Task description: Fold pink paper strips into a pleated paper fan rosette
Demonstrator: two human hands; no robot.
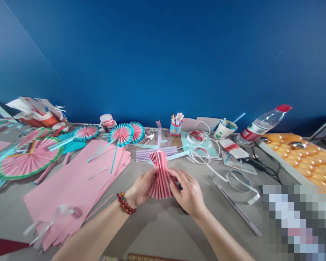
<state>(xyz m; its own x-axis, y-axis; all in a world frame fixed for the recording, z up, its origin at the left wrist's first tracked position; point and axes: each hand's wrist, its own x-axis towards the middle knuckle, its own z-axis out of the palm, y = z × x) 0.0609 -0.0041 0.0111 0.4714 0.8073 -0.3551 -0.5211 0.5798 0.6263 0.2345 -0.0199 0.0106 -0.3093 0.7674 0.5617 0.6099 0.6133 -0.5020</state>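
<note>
Between your left hand and right hand, each gripping a side edge, is pleated pink paper; judged light, springy, easily creased; best held at its narrow waist.

Bare left forearm slants up to a dark-red, round-beaded bracelet at the left wrist; just beyond it, the bare left grip sits curled, pinching! Right of the bracelet, the bare right grip, fingers bent, pinches too, bare right forearm angled below.
</note>
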